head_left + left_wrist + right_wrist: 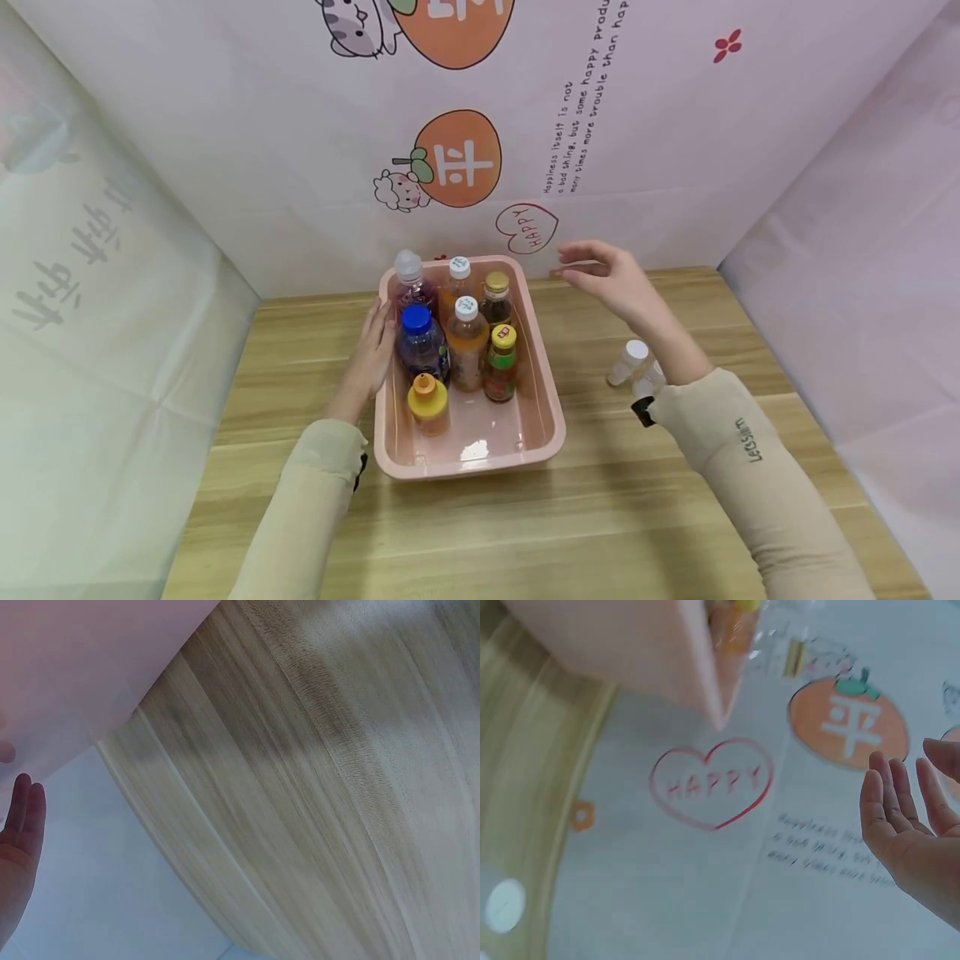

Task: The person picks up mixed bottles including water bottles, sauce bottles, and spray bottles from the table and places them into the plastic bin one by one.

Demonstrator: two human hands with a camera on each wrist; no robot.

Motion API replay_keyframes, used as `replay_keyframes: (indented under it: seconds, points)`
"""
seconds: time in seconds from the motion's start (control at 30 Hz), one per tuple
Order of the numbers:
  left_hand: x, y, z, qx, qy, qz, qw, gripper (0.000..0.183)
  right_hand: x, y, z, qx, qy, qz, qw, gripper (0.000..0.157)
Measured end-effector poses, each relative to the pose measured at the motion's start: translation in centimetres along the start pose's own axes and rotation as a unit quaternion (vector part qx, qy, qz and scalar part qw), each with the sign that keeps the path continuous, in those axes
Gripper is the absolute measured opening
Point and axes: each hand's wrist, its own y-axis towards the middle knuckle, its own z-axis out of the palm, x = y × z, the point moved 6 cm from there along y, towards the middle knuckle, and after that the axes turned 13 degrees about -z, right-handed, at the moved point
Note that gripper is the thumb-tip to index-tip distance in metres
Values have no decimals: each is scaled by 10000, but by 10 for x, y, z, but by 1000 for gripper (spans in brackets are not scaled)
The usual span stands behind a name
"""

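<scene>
A pink plastic bin (483, 433) stands on the table with several bottles in it. My left hand (375, 346) lies along the bin's left wall, fingers extended near the rim. Inside are a blue-capped bottle (422, 346), two white-capped bottles of orange drink (467, 346), a purple bottle with a clear cap (414, 287), a gold-capped dark bottle (497, 304), a yellow-capped bottle with a green label (502, 367) and a small yellow-topped squeeze bottle (429, 408). Right of the bin, my right hand (615, 279) hovers with loosely bent fingers, holding nothing; the right wrist view shows its bare palm.
Two small white-capped bottles (628, 362) are on the table below my right forearm. A small orange hexagonal piece (583, 815) with a hole is at the table's back edge. Printed white cloth (637, 167) walls the table at the back and both sides.
</scene>
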Motion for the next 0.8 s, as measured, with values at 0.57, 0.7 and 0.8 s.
replay_keyframes:
  seconds: [0.57,0.7,0.8]
  points:
    - [-2,0,-1,-74,-66,77,9999,52,-106,-35,-43,-210,-503,832,9950,49]
    - [-1,0,-1,-63,-34,78,9999,52,-121,-42,-43,25,-746,709,9947,46]
    - [-1,0,-1,-53,-16,96,9999,52,-129,-48,-44,159,-855,579,9945,45]
